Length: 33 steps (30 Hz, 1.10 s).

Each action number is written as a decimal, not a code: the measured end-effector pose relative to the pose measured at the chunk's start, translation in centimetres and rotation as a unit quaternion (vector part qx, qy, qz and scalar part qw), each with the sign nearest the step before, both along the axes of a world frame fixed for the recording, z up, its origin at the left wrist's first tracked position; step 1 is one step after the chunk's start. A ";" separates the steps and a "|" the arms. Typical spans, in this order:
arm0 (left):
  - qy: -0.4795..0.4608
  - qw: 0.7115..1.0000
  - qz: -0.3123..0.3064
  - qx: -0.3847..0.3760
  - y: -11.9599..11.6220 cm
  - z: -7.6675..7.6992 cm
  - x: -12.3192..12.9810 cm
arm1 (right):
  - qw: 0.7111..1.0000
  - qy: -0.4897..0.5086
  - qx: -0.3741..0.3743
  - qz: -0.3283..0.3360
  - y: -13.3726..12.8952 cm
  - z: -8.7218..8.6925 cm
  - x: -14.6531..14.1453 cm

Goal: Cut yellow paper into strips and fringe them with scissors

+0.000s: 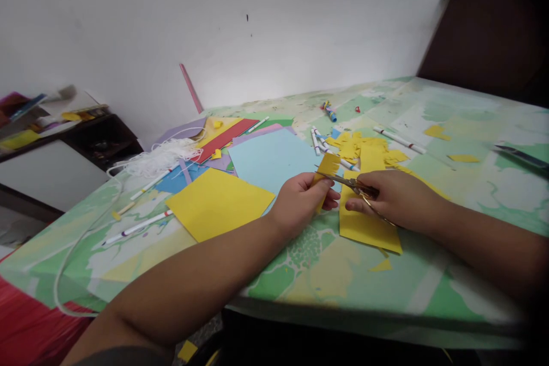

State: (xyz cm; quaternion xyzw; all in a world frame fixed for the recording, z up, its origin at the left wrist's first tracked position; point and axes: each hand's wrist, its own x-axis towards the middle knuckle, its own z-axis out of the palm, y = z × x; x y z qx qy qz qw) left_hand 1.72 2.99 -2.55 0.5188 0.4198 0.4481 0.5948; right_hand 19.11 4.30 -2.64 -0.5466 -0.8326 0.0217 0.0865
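My left hand (302, 201) pinches a small yellow paper strip (329, 164) whose upper edge is cut into a fringe. In my right hand (386, 197) is a pair of scissors (354, 184) with gold-coloured handles; its blades point left and lie across the strip, just above my left fingers. Beneath my right hand a larger yellow paper piece (369, 231) rests on the table. Fringed yellow scraps (349, 146) are piled just beyond both hands. A yellow sheet (218, 203) and a light blue sheet (274, 157) lie to the left.
White markers (398, 140) are scattered over the patterned tablecloth (309, 283). A tangle of white string (165, 157) sits at the left by coloured papers. Dark scissors or a blade (521, 158) lies at the right edge. A cluttered shelf (55, 151) stands at the far left.
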 end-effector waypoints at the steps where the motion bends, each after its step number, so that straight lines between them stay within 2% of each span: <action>1: 0.000 1.000 0.007 0.000 0.0 0.0 0.0 | 1.000 -0.002 -0.001 -0.002 0.0 0.0 0.0; 4: -0.001 1.000 0.019 0.001 0.0 0.1 -0.1 | 1.000 -0.002 -0.006 -0.004 -0.2 0.0 -0.1; 13: 0.012 1.000 0.001 0.019 -0.1 0.0 0.0 | 1.000 -0.006 -0.012 -0.003 -0.3 0.0 -0.3; 22: 0.033 0.999 -0.001 0.042 -0.1 0.1 -0.2 | 0.999 0.010 -0.026 0.037 -0.4 0.3 -0.1; 33: 0.048 0.997 -0.012 0.059 -0.2 0.1 -0.3 | 0.998 0.020 -0.027 0.054 -0.3 0.1 0.1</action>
